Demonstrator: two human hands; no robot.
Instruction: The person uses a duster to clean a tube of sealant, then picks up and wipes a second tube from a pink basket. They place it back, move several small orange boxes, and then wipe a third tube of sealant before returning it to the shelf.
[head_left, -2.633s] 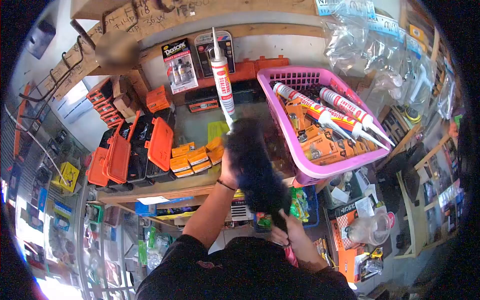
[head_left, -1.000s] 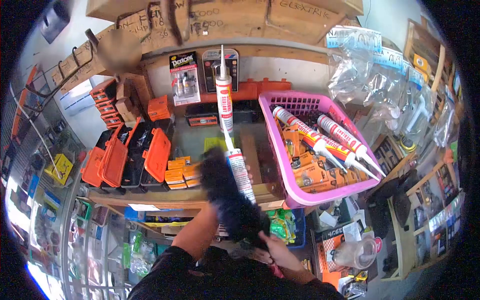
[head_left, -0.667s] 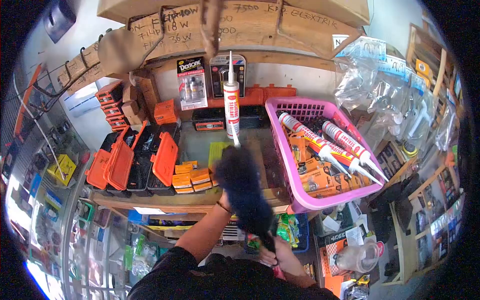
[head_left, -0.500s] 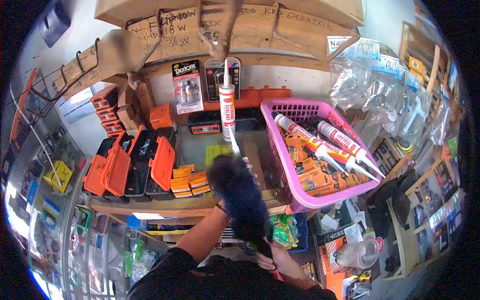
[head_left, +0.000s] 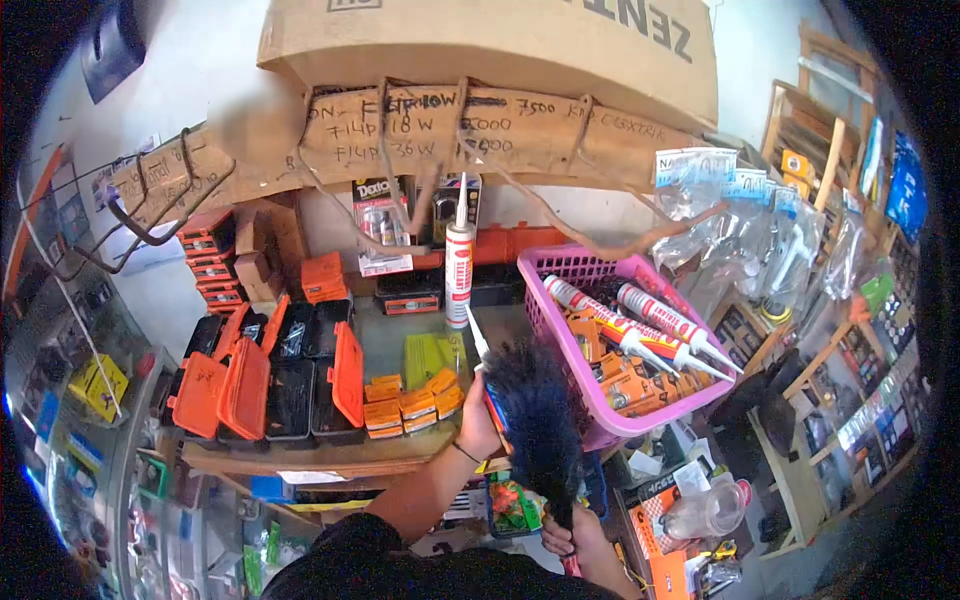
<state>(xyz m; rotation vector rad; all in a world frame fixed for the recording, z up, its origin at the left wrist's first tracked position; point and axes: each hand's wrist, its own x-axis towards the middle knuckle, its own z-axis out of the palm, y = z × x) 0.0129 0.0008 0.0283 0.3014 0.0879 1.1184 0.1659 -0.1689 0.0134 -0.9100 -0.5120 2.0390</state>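
Note:
My left hand [head_left: 480,418] is closed around a sealant tube [head_left: 496,405], whose white nozzle points up and left. My right hand [head_left: 575,540] grips the handle of a dark bristly duster [head_left: 535,420], whose bristles cover part of the held tube. Another sealant tube [head_left: 459,275] stands upright on the shelf [head_left: 330,455] behind. To the right, a pink basket [head_left: 625,425] holds several sealant tubes and small orange packets. Small orange boxes [head_left: 402,408] lie left of my left hand, beside a yellow-green item [head_left: 430,360].
Black cases with orange lids [head_left: 243,388] stand open at the left of the shelf. Metal hooks stick out from a wooden board [head_left: 410,135] above. Plastic bags [head_left: 740,230] hang at the right. A cardboard box [head_left: 480,60] is on top.
The view has tilted upward, showing more of the box above. The duster has moved right, and my left hand with its tube now shows clearly beside it.

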